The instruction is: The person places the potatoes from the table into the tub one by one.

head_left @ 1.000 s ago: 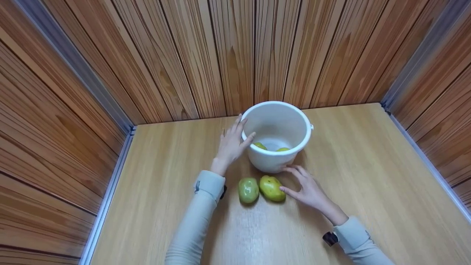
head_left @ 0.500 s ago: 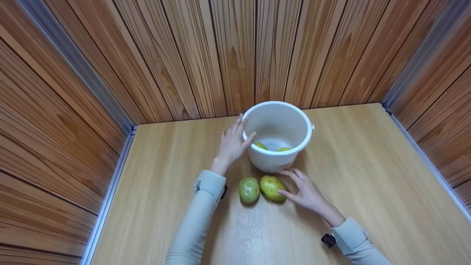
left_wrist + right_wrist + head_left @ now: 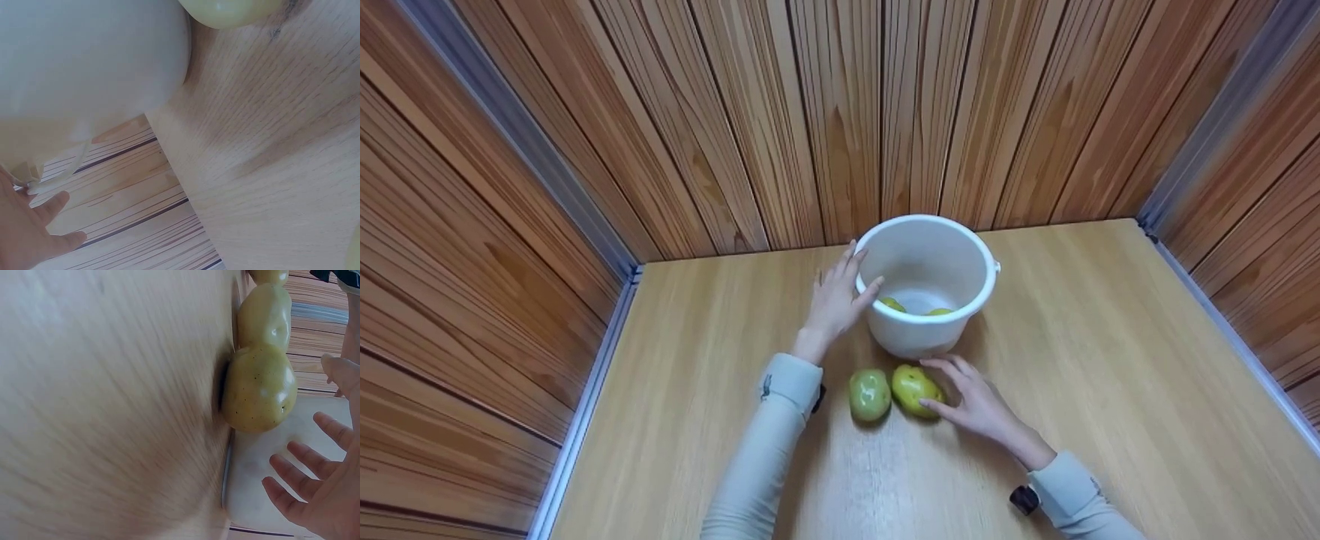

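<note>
A white bucket point(image 3: 919, 334) stands upright near the back wall, with yellow-green potatoes point(image 3: 940, 311) partly visible at its bottom. My left hand point(image 3: 834, 304) rests against its left rim, fingers extended; the left wrist view shows the fingers point(image 3: 50, 208) spread beside the bucket's handle. In front of the bucket lie a green potato point(image 3: 869, 395) and a yellow-green potato point(image 3: 915, 390), side by side. My right hand point(image 3: 979, 401) is around the right side of the yellow-green one. In the right wrist view its fingers point(image 3: 312, 461) are spread and apart from the spotted potato point(image 3: 259, 389).
Wood-panelled walls point(image 3: 847, 112) close off the back and sides of the light wooden table point(image 3: 720, 330). Another round yellow object point(image 3: 269, 275) shows beyond the two potatoes in the right wrist view. Metal edging point(image 3: 585, 405) runs along the table's left side.
My right hand has moved slightly left, its thumb and fingers coming further over the yellow-green potato. The left hand stays at the bucket rim. The head view has tipped slightly upward.
</note>
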A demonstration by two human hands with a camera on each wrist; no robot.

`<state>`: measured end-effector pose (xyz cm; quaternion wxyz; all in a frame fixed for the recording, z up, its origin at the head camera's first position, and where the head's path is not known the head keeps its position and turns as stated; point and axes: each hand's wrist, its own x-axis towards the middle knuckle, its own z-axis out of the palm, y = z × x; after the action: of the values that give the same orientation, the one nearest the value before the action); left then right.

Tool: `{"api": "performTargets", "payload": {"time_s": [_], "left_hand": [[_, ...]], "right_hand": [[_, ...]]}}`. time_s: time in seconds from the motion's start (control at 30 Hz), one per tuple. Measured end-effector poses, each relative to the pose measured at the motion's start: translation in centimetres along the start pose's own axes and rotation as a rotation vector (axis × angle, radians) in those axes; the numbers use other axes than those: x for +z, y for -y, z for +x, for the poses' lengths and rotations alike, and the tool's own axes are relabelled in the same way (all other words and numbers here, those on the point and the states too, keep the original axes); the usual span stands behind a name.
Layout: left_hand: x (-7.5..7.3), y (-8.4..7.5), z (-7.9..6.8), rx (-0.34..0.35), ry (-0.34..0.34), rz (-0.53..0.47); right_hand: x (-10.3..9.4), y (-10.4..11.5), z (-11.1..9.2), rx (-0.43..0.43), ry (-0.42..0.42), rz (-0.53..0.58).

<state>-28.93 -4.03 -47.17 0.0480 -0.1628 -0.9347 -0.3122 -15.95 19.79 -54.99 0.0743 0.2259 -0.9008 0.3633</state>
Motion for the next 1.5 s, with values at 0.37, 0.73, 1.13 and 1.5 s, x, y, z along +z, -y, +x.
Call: {"api": "performTargets", "payload": {"time_s": [0.37, 0.73, 1.13, 1.5], "left_hand": [[-0.2, 0.0, -0.1, 0.014, 0.008, 0.038], [0.1, 0.1, 0.0, 0.016, -0.001, 0.023], [0.0, 0.2, 0.0, 0.019, -0.001, 0.017], [0.0, 0.2, 0.0, 0.028, 0.001, 0.011]], "right_hand": [[0.8, -0.5, 0.1, 0.001, 0.000, -0.034], [1.4, -0.4, 0.0, 0.024, 0.029, -0.022], [2.5, -0.4, 0.2, -0.015, 0.012, -0.044], [3.1, -0.4, 0.3, -0.019, 0.012, -0.032]]}}
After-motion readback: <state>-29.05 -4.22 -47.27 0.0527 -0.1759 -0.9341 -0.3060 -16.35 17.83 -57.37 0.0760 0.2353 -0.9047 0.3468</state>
